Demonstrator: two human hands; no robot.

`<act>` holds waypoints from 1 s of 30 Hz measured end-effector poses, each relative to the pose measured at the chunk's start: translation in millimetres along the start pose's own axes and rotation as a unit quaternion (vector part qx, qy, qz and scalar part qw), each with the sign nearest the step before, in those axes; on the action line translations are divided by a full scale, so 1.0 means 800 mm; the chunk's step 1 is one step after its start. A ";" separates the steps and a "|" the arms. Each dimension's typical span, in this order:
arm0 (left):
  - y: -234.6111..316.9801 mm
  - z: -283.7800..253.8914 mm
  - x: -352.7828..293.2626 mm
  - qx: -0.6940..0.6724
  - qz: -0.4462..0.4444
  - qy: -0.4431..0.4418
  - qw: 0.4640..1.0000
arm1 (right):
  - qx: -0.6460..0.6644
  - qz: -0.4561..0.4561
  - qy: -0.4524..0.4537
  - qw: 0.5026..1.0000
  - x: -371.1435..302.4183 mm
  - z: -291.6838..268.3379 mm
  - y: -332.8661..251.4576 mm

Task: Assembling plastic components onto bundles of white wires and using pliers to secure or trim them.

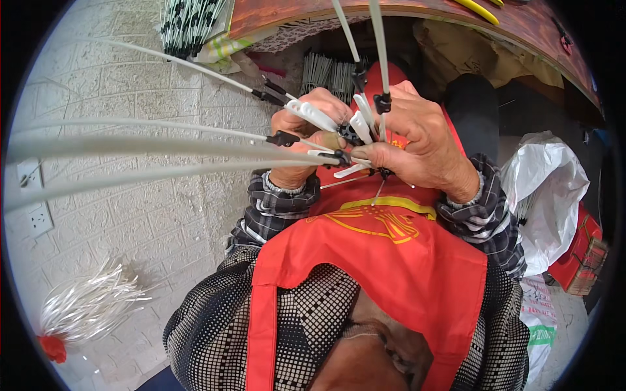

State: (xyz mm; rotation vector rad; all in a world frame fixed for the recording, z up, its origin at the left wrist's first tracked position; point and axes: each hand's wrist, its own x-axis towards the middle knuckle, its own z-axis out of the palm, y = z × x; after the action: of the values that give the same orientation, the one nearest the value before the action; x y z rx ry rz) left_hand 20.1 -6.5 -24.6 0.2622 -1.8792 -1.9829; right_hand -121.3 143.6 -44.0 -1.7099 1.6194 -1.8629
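Observation:
An umbrella-like frame of long white rods with black plastic joints is held over my lap. Its rods fan out to the left and upward, and several short white clip-like pieces sit near the black hub. My left hand is closed around the hub's left side, its thumb pressed near the middle. From the right, my right hand has its thumb and fingers closed on the inner rod ends beside the hub. The hands hide part of the hub.
A wooden table curves across the top, with yellow-handled pliers on it. Bundles of white rods stand beneath. White strands hang at lower left near wall sockets. A white plastic bag is at the right.

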 end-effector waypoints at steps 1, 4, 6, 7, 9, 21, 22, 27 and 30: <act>-0.001 -0.001 -0.001 0.000 0.000 0.000 1.000 | 0.000 0.000 0.000 1.000 0.001 0.001 -0.001; -0.004 -0.001 -0.003 -0.009 0.012 0.001 1.000 | 0.011 0.001 0.008 1.000 0.002 0.002 -0.002; -0.003 0.002 -0.007 -0.005 0.007 0.024 1.000 | 0.002 0.003 -0.008 1.000 0.003 -0.001 -0.004; 0.000 0.005 -0.008 -0.005 0.007 0.024 1.000 | 0.002 0.003 -0.009 1.000 0.002 0.000 -0.004; 0.006 0.012 -0.007 -0.085 -0.037 0.060 0.994 | 0.003 0.003 -0.001 1.000 0.000 0.002 -0.002; 0.013 0.024 -0.014 0.002 -0.057 0.100 0.993 | -0.016 0.003 0.008 1.000 0.001 0.001 -0.004; 0.013 0.024 -0.014 0.002 -0.056 0.100 0.993 | -0.017 0.003 0.008 1.000 0.002 0.001 -0.004; 0.010 0.025 -0.020 -0.115 -0.134 0.095 0.980 | -0.008 0.005 0.010 1.000 0.002 0.001 -0.002; 0.006 0.035 -0.023 -0.175 -0.137 0.096 0.970 | 0.000 0.005 0.011 1.000 0.001 0.003 0.000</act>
State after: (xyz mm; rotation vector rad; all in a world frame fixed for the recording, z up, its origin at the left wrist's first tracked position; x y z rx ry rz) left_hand 26.3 26.0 -19.6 0.6129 -1.4042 -2.3308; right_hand -119.6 141.9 -44.0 -1.6838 1.6341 -1.8838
